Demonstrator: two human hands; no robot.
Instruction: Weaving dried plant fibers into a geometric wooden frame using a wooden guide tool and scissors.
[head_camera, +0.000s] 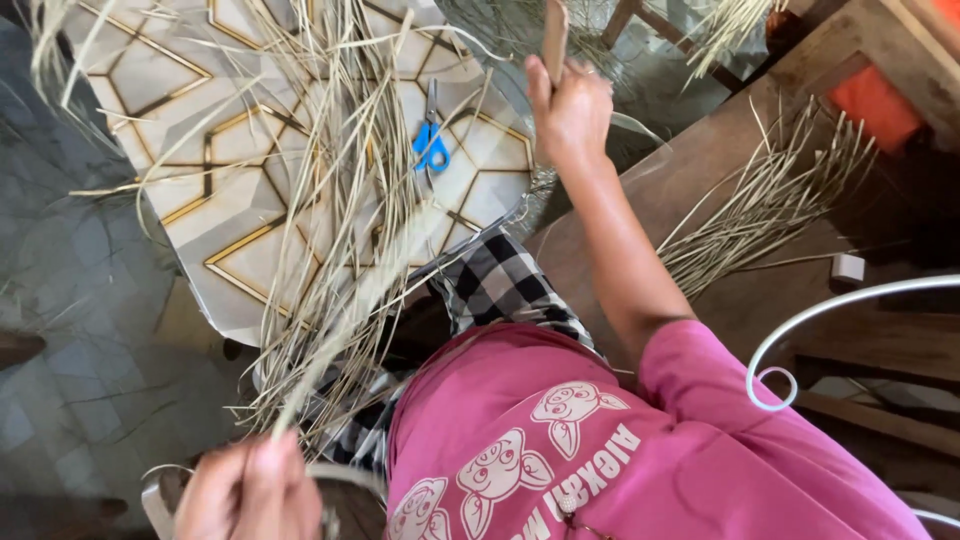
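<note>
A long dry straw (340, 330) is pinched in the left hand (245, 490), while the right hand (570, 110) grips a flat strip (555, 35).

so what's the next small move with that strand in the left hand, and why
Probably pull it clear of the pile. The left hand pinches one pale strand, which runs up across the loose grass bundle on the patterned mat, so it looks only partly freed. The right hand is closed on a flat strip; the blue scissors lie apart.
</note>
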